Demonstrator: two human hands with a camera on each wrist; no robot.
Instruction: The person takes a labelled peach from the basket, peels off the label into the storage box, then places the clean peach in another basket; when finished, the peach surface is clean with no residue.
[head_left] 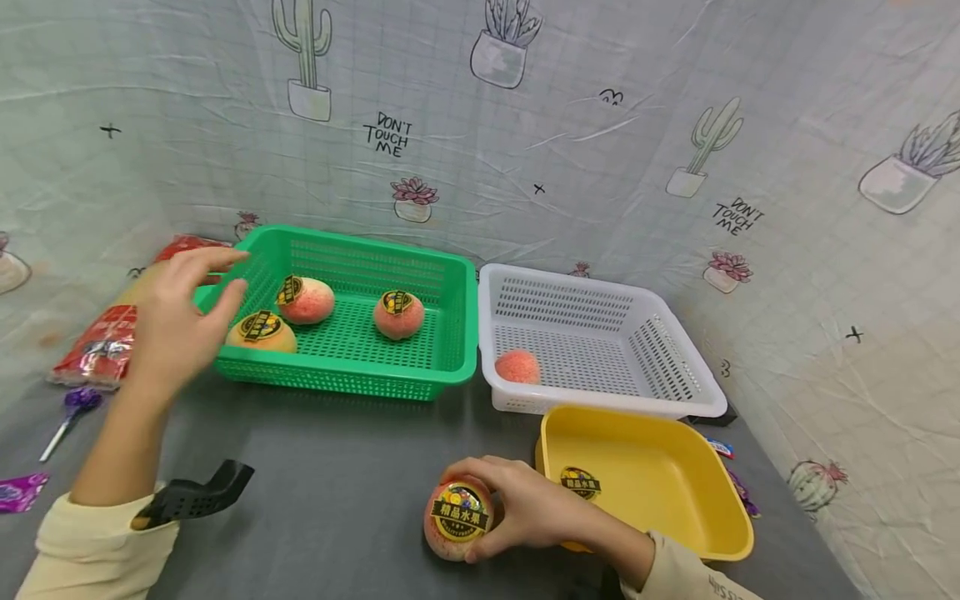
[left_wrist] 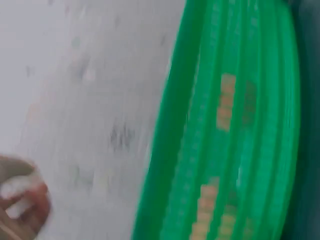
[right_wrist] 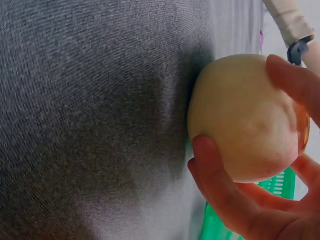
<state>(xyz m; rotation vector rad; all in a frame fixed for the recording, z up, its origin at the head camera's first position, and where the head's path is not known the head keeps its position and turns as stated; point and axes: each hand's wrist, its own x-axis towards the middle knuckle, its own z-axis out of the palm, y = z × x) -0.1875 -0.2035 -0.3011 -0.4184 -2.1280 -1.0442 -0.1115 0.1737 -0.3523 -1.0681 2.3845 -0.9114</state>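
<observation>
One fruit (head_left: 581, 481), probably, behind right forearm (head_left: 606, 531)

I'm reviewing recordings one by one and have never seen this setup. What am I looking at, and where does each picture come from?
There is no machine: a person works with bare hands. The wide picture comes from a camera worn on the head, the blurred one from the left wrist, the remaining close-up from the right wrist. On the grey surface stand a green basket holding three labelled fruits, a white basket and a yellow tub. The right hand grips a round labelled fruit; the left hand, near the green basket, holds nothing.
</observation>
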